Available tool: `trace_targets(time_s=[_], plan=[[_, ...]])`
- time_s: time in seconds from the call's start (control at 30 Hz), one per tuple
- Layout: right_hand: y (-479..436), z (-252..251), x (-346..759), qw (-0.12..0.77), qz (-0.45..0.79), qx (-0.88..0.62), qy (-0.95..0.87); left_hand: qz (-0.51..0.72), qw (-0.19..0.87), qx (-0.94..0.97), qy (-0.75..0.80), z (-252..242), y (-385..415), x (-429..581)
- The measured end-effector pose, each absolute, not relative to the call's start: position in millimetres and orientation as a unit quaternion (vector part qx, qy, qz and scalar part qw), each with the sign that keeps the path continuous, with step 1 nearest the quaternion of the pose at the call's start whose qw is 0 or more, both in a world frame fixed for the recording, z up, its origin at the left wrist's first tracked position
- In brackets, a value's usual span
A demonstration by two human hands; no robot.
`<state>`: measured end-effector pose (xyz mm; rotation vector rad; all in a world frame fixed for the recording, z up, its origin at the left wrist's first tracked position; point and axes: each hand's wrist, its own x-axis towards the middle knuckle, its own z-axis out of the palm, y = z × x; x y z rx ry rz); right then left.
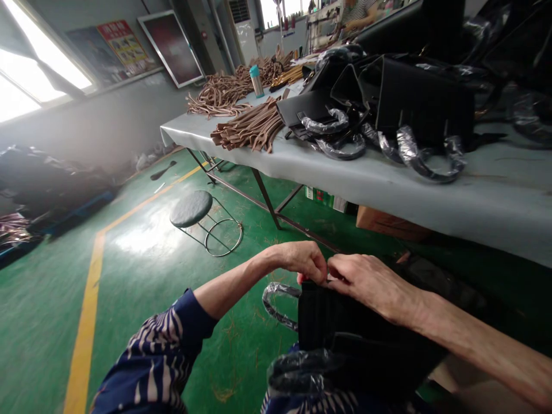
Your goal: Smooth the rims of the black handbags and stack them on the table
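A black handbag (366, 351) rests on my lap, its handles (280, 305) wrapped in clear plastic. My left hand (304, 261) is closed at the bag's upper edge, the fingers curled in a pinch. Right beside it, my right hand (366, 282) pinches the same edge with thumb and forefinger. The fingertips of both hands nearly meet there. Whatever small part lies between them is too hidden to make out.
A long table (328, 172) with a grey cover carries several black bags (425, 98) and bundles of brown straps (252, 126). A teal-capped container (256, 80) stands among the straps. A round stool (192, 208) is on the green floor. Under the table sits a cardboard box (388, 223).
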<state>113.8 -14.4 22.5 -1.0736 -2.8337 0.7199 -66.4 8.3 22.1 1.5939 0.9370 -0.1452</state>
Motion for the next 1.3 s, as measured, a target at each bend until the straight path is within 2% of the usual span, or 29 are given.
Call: trace_targets(time_s=[0.2,0.43,0.57,0.83,1.0,1.3], plan=[[-29,22,117,0.075,0.238,-0.338,-0.907,-0.042,0.612,0.677,0.406,15,6,-73],[-28,20,110,0.047,0.217,-0.335,-0.916,-0.058,0.599,0.674,0.428,17,7,-70],[-29,21,106,0.04,0.265,-0.357,-0.895,-0.036,0.605,0.665,0.436,12,6,-70],[-32,25,104,0.069,0.307,-0.363,-0.877,-0.039,0.604,0.645,0.466,10,3,-69],[-32,20,106,0.084,0.316,-0.372,-0.869,-0.024,0.556,0.676,0.483,11,-3,-67],[-29,20,102,0.006,0.277,-0.4,-0.874,0.045,0.573,0.684,0.45,10,-17,-76]])
